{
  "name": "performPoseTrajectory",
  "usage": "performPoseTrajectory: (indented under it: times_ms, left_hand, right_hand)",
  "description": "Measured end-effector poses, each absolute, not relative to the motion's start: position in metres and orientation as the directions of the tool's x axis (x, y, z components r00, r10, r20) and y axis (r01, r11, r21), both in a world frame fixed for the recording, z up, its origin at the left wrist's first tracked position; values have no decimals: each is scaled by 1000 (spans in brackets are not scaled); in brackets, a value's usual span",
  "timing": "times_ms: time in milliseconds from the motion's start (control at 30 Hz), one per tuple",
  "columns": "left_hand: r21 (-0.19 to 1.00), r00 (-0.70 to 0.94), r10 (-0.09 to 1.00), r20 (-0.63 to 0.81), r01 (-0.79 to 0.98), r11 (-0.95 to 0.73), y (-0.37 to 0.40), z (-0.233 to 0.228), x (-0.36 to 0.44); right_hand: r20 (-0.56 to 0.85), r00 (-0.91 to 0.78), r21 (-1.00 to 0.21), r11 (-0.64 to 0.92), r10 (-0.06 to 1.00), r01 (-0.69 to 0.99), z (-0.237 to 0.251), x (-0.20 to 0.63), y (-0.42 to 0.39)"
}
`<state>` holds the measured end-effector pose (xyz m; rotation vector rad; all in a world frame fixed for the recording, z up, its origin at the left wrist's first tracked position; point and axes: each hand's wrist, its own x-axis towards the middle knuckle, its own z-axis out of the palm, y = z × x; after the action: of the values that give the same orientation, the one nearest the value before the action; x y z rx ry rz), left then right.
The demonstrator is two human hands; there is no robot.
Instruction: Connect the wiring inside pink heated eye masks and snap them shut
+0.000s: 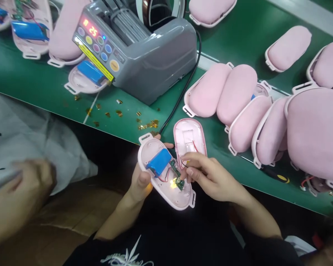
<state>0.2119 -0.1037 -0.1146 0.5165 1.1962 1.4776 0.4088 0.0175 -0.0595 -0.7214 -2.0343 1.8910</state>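
Low in the middle of the frame, the person's left hand (pixel 141 181) comes up from the bottom edge with the wrist bent back and the palm turned upward, its grip closed around an open pink shell half (pixel 166 173): the thumb lies over the near rim and one fingertip shows past the far rim. The shell is held tilted, off the counter (pixel 22 74), its inside facing the camera. Inside it sit a blue battery (pixel 158 162), a small green circuit board (pixel 177 175) with a lit yellow spot beside it, and thin red wires. The right hand (pixel 208 173) reaches in from the lower right, forearm slanting up to the left, fingers curled and pinched together at the board's edge; whether they hold a wire or only touch it cannot be told. Just beyond the right hand, a second pink shell half (pixel 189 138) lies open on the green counter with a red wire running into it. A grey tape dispenser (pixel 144 48) with a red number display stands at the upper middle, its black cable (pixel 183 88) trailing toward the hands, and small gold scraps (pixel 144 123) lie scattered before it. Closed pink casings (pixel 238 96) crowd the right side. At the lower left, blurred, another person's hand (pixel 19 192) shows.
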Motion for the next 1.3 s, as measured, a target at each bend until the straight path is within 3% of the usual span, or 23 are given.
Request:
performPoseTrajectory:
  times_ms: [133,367,467,567,667,800,933,1167,1300]
  left_hand:
    - [842,-309,895,-321,-525,121,-105,-108,211]
    - [841,-274,932,-236,-539,54,-105,-124,197]
    - [841,-247,949,-198,-539,35,-99,-123,193]
    - [861,-258,941,-218,-506,60,-89,-118,194]
    - [855,-219,948,-233,-510,92,-81,-118,199]
    - [828,-171,961,-219,-554,90,-82,-120,204]
    - [838,-225,954,-198,-543,46,-84,-122,202]
    - [822,-155,960,-234,-558,110,-77,-115,199]
    - [820,-214,954,-209,-570,52,-88,-110,205]
  right_hand:
    - [-39,-918,-984,142,395,103,-61,414,26]
    - [65,-928,-972,234,366,25,-63,412,32]
    - [119,-889,-939,341,442,43,-68,411,32]
    - [271,-788,-886,464,552,20,-80,411,37]
    - [353,-726,-833,552,591,45,-88,409,40]
    - [371,-717,-789,608,591,93,-79,405,31]
    - [376,-760,-774,630,530,56,-67,403,23]
    - [389,-810,-703,710,439,47,-70,410,26]
    - [316,-835,-721,686,451,97,-64,409,16]
